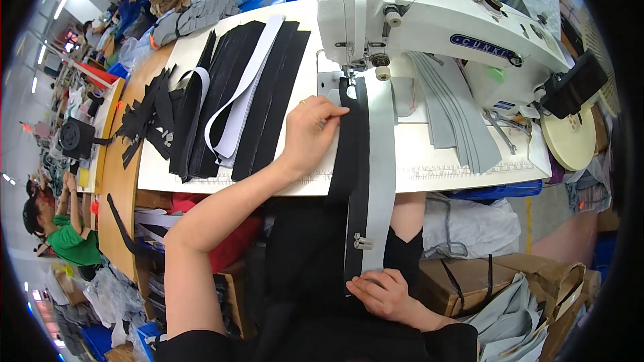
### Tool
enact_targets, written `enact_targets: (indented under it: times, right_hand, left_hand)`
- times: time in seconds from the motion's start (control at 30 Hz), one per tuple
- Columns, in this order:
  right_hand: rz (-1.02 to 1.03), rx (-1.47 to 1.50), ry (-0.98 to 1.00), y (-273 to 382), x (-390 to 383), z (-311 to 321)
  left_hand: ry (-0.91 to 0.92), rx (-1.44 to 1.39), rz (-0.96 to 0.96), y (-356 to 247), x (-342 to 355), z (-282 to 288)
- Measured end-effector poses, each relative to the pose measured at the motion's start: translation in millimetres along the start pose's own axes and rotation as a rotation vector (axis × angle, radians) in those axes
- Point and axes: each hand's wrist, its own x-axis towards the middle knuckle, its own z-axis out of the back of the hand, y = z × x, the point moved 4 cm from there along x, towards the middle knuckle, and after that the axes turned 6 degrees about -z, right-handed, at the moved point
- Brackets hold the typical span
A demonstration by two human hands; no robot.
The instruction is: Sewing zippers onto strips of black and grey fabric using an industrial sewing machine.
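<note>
A long black fabric strip [345, 154] runs from under the needle of a white sewing machine [402, 10] down toward my lap. Beside it lies a grey fabric strip [380, 161], its upper part flat on the white table. My left hand [312, 131] pinches the left edge of the black strip, a little below the presser foot [351, 79]. Down at the lap, my right hand [386, 295] grips the lower ends of the strips, fingers closed over them. A small silver metal piece [363, 241] sits on the strips above that hand.
Black fabric panels [268, 107] and a looped white strip [235, 107] lie left on the table. Grey strips [456, 117] fan out at right, near a wrench [500, 127]. A cardboard box [469, 281] stands below right. A person in green [74, 238] works far left.
</note>
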Motion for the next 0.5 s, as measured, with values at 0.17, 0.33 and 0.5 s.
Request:
enact_targets:
  times: [0.17, 0.33, 0.5]
  right_hand:
    - [-0.005, 0.044, 0.026, -5.0, 3.9, -2.8]
    - [-0.011, 0.076, 0.031, -9.7, 5.4, -10.0]
    - [-0.027, 0.117, 0.084, -13.6, 9.9, -11.9]
  left_hand:
    - [0.081, 0.102, -0.064, -6.3, -0.8, 0.1]
    - [0.086, 0.099, -0.021, 3.3, -5.0, 1.3]
    - [0.088, 0.044, 0.115, 3.2, 2.4, 0.3]
